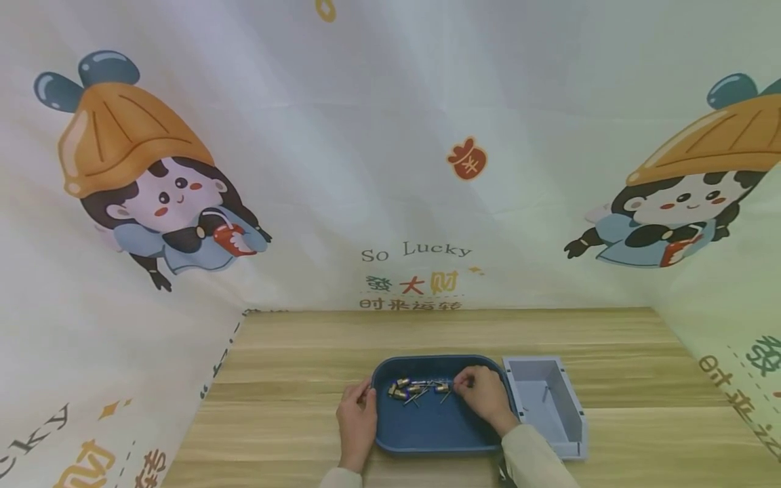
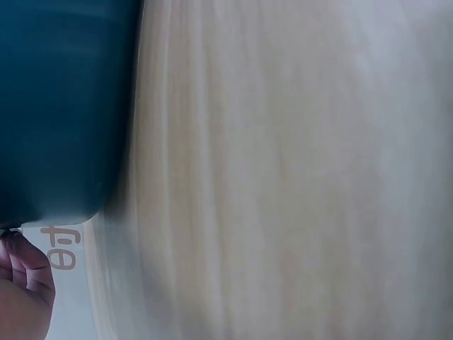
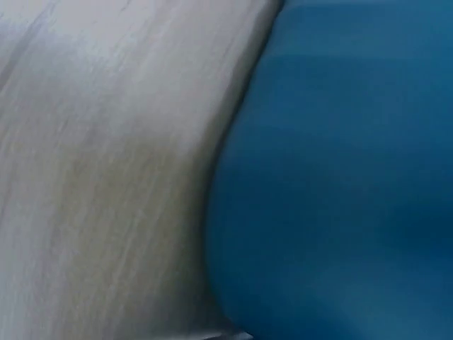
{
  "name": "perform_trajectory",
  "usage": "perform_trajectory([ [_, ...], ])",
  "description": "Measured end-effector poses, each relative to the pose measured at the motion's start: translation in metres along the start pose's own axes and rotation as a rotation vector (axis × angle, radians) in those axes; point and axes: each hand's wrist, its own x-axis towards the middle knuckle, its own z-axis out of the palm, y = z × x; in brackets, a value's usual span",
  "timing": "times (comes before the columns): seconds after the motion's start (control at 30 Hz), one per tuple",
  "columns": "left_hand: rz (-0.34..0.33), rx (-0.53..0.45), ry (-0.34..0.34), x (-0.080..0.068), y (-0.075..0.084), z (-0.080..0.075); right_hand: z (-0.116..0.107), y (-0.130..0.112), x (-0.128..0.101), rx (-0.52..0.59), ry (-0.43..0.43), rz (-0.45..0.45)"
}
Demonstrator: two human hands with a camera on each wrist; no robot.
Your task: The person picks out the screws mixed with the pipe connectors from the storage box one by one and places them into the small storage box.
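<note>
A dark blue tray point(image 1: 439, 430) holds a small heap of brass-coloured pieces with thin metal shanks point(image 1: 415, 389); their exact kind is too small to tell. With thumb and fingers, my left hand point(image 1: 357, 420) grips the tray's left edge. In the left wrist view, that hand point(image 2: 25, 287) shows at the lower left against the tray point(image 2: 56, 106). My right hand point(image 1: 485, 394) is inside the tray at its right side. Its fingertips are drawn together beside one brass-coloured piece point(image 1: 442, 388); whether they pinch it cannot be told. The right wrist view shows the tray's outer wall point(image 3: 333, 177).
A grey open-fronted bin point(image 1: 572, 407) stands against the tray's right side, with a thin pin-like piece point(image 1: 546, 393) inside. Everything rests on a wood-grain table point(image 1: 281, 407). Printed cloth walls point(image 1: 342, 169) enclose the table at the back and both sides.
</note>
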Motion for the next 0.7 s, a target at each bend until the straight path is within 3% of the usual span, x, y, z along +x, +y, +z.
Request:
perform_trajectory([
  [0.3, -0.014, -0.001, -0.002, 0.000, 0.001, -0.001, -0.010, -0.005, -0.002, 0.058, 0.000, -0.003],
  [0.7, -0.018, -0.006, -0.011, 0.000, 0.002, -0.001, -0.020, -0.002, -0.005, 0.067, 0.073, -0.030],
])
